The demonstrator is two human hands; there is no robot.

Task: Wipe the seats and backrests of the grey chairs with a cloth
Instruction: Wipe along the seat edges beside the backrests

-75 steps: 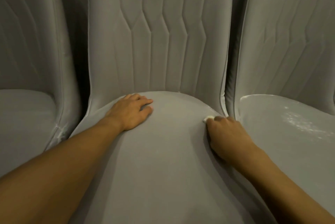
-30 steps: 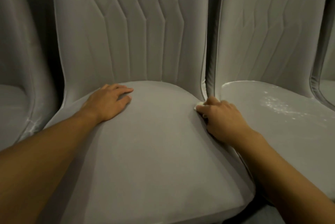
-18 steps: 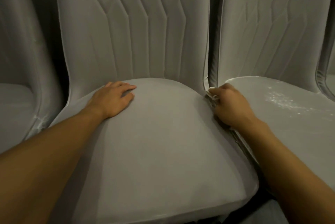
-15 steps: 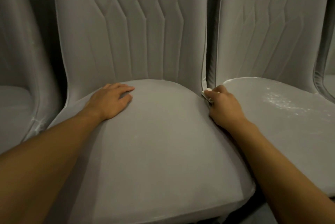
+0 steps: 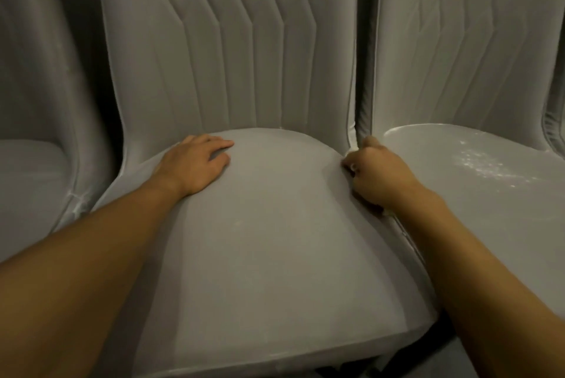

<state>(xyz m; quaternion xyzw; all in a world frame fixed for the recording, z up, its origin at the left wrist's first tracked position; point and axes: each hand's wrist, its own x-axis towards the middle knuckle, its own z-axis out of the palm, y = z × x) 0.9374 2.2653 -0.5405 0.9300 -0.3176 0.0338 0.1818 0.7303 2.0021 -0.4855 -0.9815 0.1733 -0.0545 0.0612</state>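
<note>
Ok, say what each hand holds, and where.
The right hand grips a white cloth bunched in its fist; which part is hidden. The left hand lies flat on the seat, holding nothing.

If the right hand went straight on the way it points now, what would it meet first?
Probably the middle chair's backrest, at its lower right edge beside the gap; the right hand, gripping the cloth, looks almost there, though depth is unclear.

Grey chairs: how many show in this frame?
3: the left chair, cut off; the middle chair straight ahead; the right chair beside it. A sliver at the far right edge may be a fourth.
</note>
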